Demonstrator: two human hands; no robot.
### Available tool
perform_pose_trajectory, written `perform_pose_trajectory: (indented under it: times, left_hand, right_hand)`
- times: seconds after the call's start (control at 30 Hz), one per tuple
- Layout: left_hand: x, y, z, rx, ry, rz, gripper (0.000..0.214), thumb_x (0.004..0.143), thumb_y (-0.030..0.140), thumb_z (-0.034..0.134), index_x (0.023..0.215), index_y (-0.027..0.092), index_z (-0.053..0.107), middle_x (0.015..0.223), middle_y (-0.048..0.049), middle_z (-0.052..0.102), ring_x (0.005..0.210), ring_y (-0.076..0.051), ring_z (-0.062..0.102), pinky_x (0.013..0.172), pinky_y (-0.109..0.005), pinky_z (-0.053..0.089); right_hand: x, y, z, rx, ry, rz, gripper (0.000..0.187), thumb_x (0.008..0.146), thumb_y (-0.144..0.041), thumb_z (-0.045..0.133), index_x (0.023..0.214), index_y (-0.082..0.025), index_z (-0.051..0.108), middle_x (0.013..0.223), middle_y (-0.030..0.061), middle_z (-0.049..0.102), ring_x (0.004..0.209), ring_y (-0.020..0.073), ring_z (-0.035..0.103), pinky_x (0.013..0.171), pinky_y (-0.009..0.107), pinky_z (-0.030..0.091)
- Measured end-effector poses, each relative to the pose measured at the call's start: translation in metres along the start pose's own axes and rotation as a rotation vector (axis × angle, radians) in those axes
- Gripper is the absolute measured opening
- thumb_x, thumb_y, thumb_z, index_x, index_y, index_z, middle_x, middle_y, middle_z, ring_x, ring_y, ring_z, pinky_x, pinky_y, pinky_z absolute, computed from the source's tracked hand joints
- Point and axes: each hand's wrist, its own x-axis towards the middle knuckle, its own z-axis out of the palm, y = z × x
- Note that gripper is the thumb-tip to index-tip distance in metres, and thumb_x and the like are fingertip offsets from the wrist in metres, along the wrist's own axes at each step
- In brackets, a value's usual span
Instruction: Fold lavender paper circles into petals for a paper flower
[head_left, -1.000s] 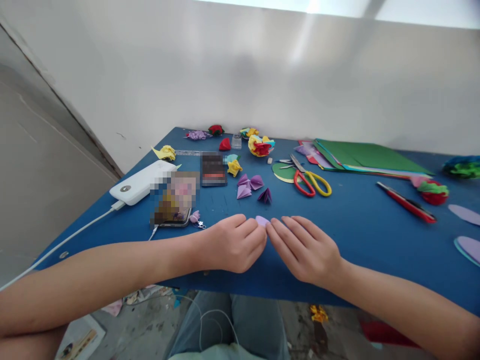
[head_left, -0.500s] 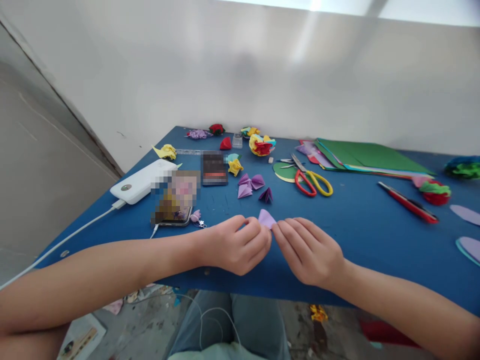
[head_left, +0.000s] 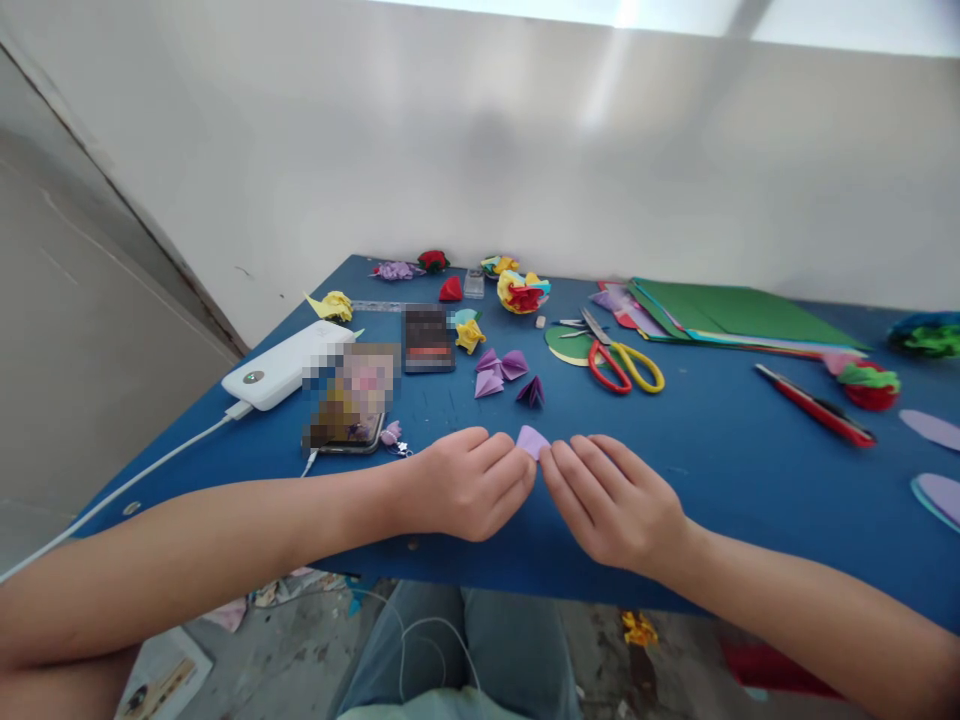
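Observation:
Both my hands meet near the front edge of the blue table. My left hand and my right hand each pinch a small folded lilac paper piece between their fingertips, just above the tabletop. Only the top of the piece shows; the rest is hidden by my fingers. Three folded purple paper pieces lie a little farther back, behind my hands.
Red-and-yellow scissors lie on a green paper circle. A red utility knife lies at right, coloured paper sheets at the back, a white power bank and a phone at left. Paper flowers sit along the far edge.
The lilac piece lay flat between my fingertips a second ago; it was then lifted and folded to a point, and now sits lower and smaller between both pinches.

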Motion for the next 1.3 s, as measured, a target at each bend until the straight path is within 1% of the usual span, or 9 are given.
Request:
perform_pose_trajectory:
  times: [0.13,0.27,0.37,0.5,0.6,0.7,0.77,1.03,1.3]
  left_hand:
    - [0.0005,-0.0008,-0.0022,0.010,-0.024,0.028,0.017,0.085,0.015,0.046,0.083,0.006,0.060,0.072,-0.0066,0.061,0.061,-0.015,0.057,0.046,-0.026,0.037]
    - [0.0005,-0.0009,-0.0041,0.095,-0.039,0.098,0.019,0.084,0.018,0.050,0.090,0.004,0.062,0.079,-0.0078,0.061,0.069,-0.017,0.059,0.047,-0.026,0.038]
    - [-0.0004,0.0001,-0.0035,0.125,-0.045,0.121,0.020,0.083,0.018,0.051,0.091,0.003,0.062,0.082,-0.0092,0.061,0.072,-0.018,0.059,0.048,-0.026,0.039]
    - [-0.0010,0.0010,-0.0021,0.097,-0.044,0.102,0.019,0.084,0.016,0.049,0.088,0.003,0.062,0.080,-0.0103,0.062,0.068,-0.017,0.059,0.047,-0.026,0.039]
    - [0.0001,0.0011,-0.0023,0.066,-0.054,0.076,0.018,0.084,0.015,0.047,0.085,0.003,0.061,0.075,-0.0093,0.061,0.063,-0.016,0.058,0.046,-0.026,0.038]
    - [0.0016,0.0013,-0.0026,0.049,-0.048,0.052,0.018,0.084,0.014,0.047,0.084,0.004,0.061,0.072,-0.0081,0.060,0.060,-0.014,0.057,0.045,-0.026,0.038]
    - [0.0019,0.0011,-0.0024,0.043,-0.049,0.040,0.017,0.084,0.014,0.047,0.084,0.004,0.061,0.071,-0.0077,0.060,0.058,-0.014,0.056,0.045,-0.026,0.037]
    - [-0.0016,-0.0018,-0.0003,0.082,-0.053,0.058,0.020,0.085,0.016,0.047,0.092,0.003,0.061,0.080,-0.0093,0.061,0.071,-0.018,0.060,0.047,-0.026,0.040]
    - [0.0002,-0.0002,-0.0006,0.052,-0.029,0.044,0.019,0.085,0.015,0.044,0.088,0.004,0.060,0.076,-0.0085,0.061,0.065,-0.015,0.059,0.046,-0.026,0.039]
  right_hand:
    - [-0.0007,-0.0023,-0.0001,-0.007,-0.022,-0.012,0.021,0.081,-0.012,0.048,0.096,-0.004,0.062,0.090,0.0148,0.066,0.082,0.0237,0.059,0.073,0.038,0.045]
    - [-0.0018,-0.0033,0.0019,-0.029,-0.040,-0.010,0.022,0.081,-0.012,0.048,0.097,-0.003,0.061,0.089,0.0155,0.066,0.082,0.0236,0.059,0.073,0.038,0.044]
    - [-0.0021,-0.0030,0.0023,-0.024,-0.043,-0.009,0.023,0.081,-0.012,0.049,0.097,-0.002,0.061,0.090,0.0159,0.066,0.082,0.0245,0.059,0.074,0.038,0.044]
    - [-0.0005,-0.0005,0.0014,0.000,-0.060,0.002,0.025,0.081,-0.014,0.051,0.101,-0.004,0.061,0.095,0.0150,0.065,0.086,0.0255,0.058,0.074,0.039,0.044]
    - [0.0002,0.0007,0.0013,0.022,-0.024,0.000,0.022,0.080,-0.014,0.051,0.099,-0.006,0.061,0.093,0.0134,0.066,0.085,0.0249,0.058,0.074,0.039,0.044]
    - [-0.0003,-0.0005,0.0019,0.017,0.006,-0.011,0.020,0.080,-0.013,0.051,0.095,-0.005,0.062,0.090,0.0137,0.066,0.084,0.0251,0.058,0.075,0.040,0.045]
    - [-0.0007,-0.0021,0.0022,-0.002,-0.011,-0.014,0.021,0.080,-0.013,0.051,0.096,-0.003,0.062,0.091,0.0146,0.066,0.085,0.0257,0.059,0.076,0.039,0.045]
    - [-0.0010,-0.0041,0.0026,-0.052,-0.050,-0.007,0.024,0.080,-0.011,0.049,0.098,-0.001,0.062,0.089,0.0163,0.066,0.083,0.0249,0.060,0.076,0.038,0.046]
    - [-0.0011,-0.0046,0.0034,-0.035,-0.044,-0.019,0.023,0.080,-0.010,0.049,0.097,-0.001,0.062,0.088,0.0167,0.066,0.082,0.0249,0.059,0.074,0.038,0.045]
